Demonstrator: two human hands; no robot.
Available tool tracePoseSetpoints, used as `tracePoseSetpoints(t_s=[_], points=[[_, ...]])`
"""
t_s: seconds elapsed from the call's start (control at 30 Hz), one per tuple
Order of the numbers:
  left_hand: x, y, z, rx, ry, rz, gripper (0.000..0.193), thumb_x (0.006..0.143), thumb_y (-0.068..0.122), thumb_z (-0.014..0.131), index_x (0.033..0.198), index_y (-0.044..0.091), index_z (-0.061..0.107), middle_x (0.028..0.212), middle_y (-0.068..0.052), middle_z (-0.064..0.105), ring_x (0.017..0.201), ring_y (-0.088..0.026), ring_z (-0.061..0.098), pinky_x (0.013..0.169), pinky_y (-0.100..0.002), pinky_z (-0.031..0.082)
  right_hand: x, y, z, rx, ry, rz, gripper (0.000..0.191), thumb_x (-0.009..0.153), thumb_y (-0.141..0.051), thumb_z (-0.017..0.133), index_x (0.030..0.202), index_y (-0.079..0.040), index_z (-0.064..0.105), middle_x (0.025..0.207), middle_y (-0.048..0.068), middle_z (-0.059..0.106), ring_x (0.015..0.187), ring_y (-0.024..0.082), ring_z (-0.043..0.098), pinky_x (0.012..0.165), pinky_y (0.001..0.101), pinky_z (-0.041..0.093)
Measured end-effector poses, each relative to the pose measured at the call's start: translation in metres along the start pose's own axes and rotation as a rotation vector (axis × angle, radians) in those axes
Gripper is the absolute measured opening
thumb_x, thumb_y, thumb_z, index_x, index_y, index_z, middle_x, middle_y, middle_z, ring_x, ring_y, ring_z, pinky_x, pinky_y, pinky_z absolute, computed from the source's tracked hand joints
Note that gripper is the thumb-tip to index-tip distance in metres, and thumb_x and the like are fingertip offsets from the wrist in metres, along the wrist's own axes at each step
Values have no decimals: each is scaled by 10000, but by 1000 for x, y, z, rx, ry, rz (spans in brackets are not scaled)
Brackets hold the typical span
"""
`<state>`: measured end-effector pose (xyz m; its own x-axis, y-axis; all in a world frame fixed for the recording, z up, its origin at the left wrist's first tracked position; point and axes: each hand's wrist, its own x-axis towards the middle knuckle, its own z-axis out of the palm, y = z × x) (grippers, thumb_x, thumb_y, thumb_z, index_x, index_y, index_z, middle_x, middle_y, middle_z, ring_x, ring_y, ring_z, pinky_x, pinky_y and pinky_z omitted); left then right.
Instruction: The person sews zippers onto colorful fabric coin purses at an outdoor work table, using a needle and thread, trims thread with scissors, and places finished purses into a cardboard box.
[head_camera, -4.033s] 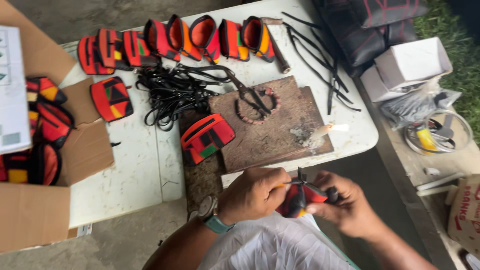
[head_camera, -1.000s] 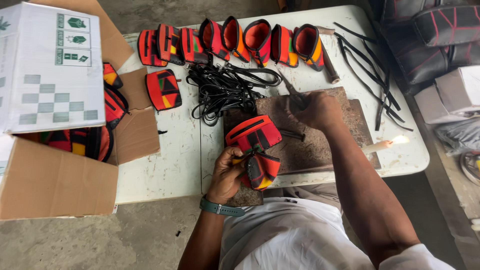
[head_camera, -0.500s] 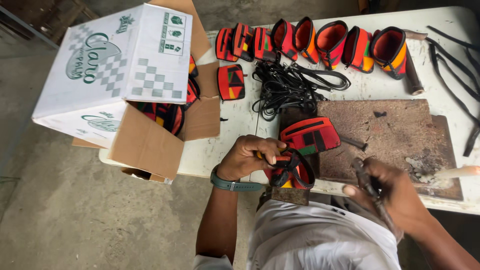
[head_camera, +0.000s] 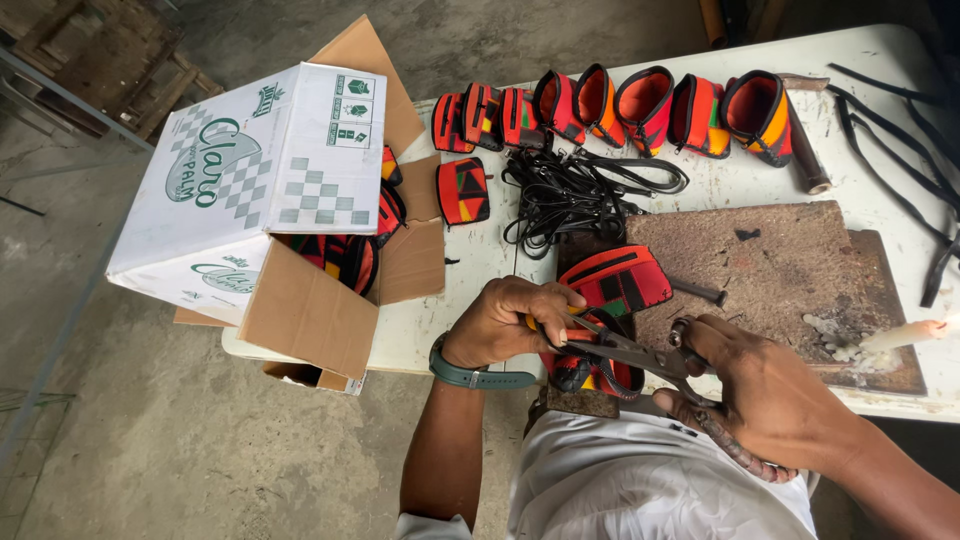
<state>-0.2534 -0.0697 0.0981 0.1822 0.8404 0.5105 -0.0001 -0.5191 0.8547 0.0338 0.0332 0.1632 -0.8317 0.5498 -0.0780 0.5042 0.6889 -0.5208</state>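
My left hand (head_camera: 508, 322) grips a small red, yellow and black fabric pouch (head_camera: 590, 372) at the table's near edge. My right hand (head_camera: 762, 396) holds dark metal scissors (head_camera: 630, 352) by their wrapped handles, with the blades pointing left and touching the pouch by my left fingers. A second red pouch (head_camera: 620, 280) lies just behind, on the corner of a worn brown board (head_camera: 780, 270).
A row of several colourful pouches (head_camera: 620, 105) lines the far side of the white table (head_camera: 470, 270), with a tangle of black cords (head_camera: 570, 190) before it. An open cardboard box (head_camera: 270, 200) holding more pouches sits at the left. A lit candle (head_camera: 905, 335) stands at the right.
My right hand has brought the scissors from the right up to the pouch in my left hand. The view has shifted slightly; the pouch stays at the table edge.
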Motion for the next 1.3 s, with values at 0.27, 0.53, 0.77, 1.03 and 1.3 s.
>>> tracePoseSetpoints(t_s=[0.27, 0.53, 0.77, 1.03, 1.3], points=[[0, 4, -1, -9, 31, 15, 151, 838, 28, 840, 881, 84, 707, 846, -7, 726, 869, -131, 715, 1153, -423, 517, -2, 19, 15, -116, -111, 147, 478, 789, -537, 763, 958, -98, 675, 764, 120, 706, 702, 344, 702, 713, 438, 556], [-10, 8, -3, 123, 64, -26, 164, 837, -5, 838, 873, 80, 703, 860, -28, 740, 890, -144, 724, 1122, -404, 525, 9, 38, 23, -5, 75, 201, 340, 807, -429, 753, 915, -107, 745, 736, 168, 707, 656, 344, 687, 661, 451, 555], [-25, -12, 4, 50, 167, -92, 212, 824, -74, 812, 916, 70, 686, 948, -19, 714, 1097, -167, 684, 1128, -405, 513, 65, 50, 4, -94, 255, 288, 720, 703, -447, 859, 1247, -35, 628, 1170, 283, 638, 1055, 440, 642, 910, 486, 516], [-42, -34, 16, 32, 297, -219, 190, 839, -112, 761, 921, 31, 668, 986, -52, 720, 1217, -195, 671, 1034, -357, 531, 85, 34, -26, -259, 402, 328, 428, 845, -254, 735, 1246, -116, 676, 1227, 243, 639, 1125, 414, 622, 929, 489, 516], [-42, -41, 30, -35, 355, -220, 180, 885, -82, 743, 971, 40, 642, 1163, -95, 714, 1205, -163, 650, 1023, -319, 518, 88, -8, -4, -555, 41, 182, 297, 969, -91, 507, 1202, -196, 657, 1059, 139, 719, 988, 302, 706, 832, 418, 571]])
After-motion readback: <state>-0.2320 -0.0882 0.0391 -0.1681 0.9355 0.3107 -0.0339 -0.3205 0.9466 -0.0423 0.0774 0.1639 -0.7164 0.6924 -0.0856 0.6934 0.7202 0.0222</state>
